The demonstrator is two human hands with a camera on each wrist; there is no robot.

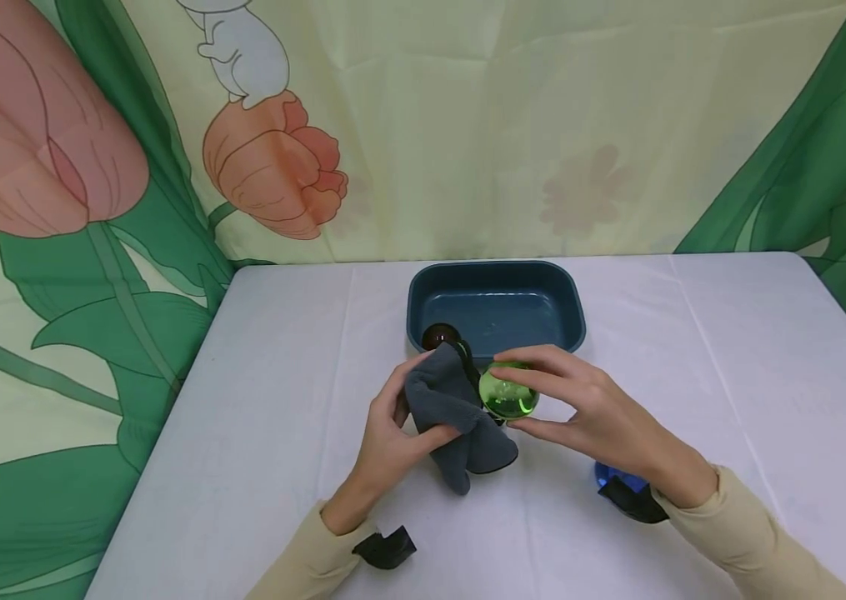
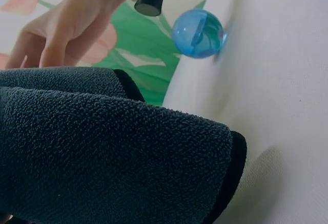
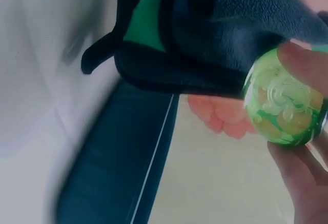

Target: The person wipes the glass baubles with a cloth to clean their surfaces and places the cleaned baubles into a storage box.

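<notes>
In the head view my left hand [image 1: 391,433] grips a folded dark grey cloth [image 1: 448,400] with a black edge, its lower corners hanging over the table. My right hand [image 1: 593,404] pinches a clear green ball [image 1: 508,392] between thumb and fingers. That ball is right at the cloth's edge; the right wrist view shows the green ball [image 3: 284,101] with the cloth [image 3: 220,34] beside it. A green patch shows among the cloth's folds there. On the table under my right wrist lies a clear blue ball [image 1: 608,473], seen whole as a blue ball [image 2: 199,33] in the left wrist view.
A dark blue rectangular basin [image 1: 571,308] stands at the table's back edge, just beyond both hands. In its near left corner sits a dark brown ball [image 1: 439,335]. The table [image 1: 280,400] has a white cover, with a printed flower curtain [image 1: 468,125] behind it.
</notes>
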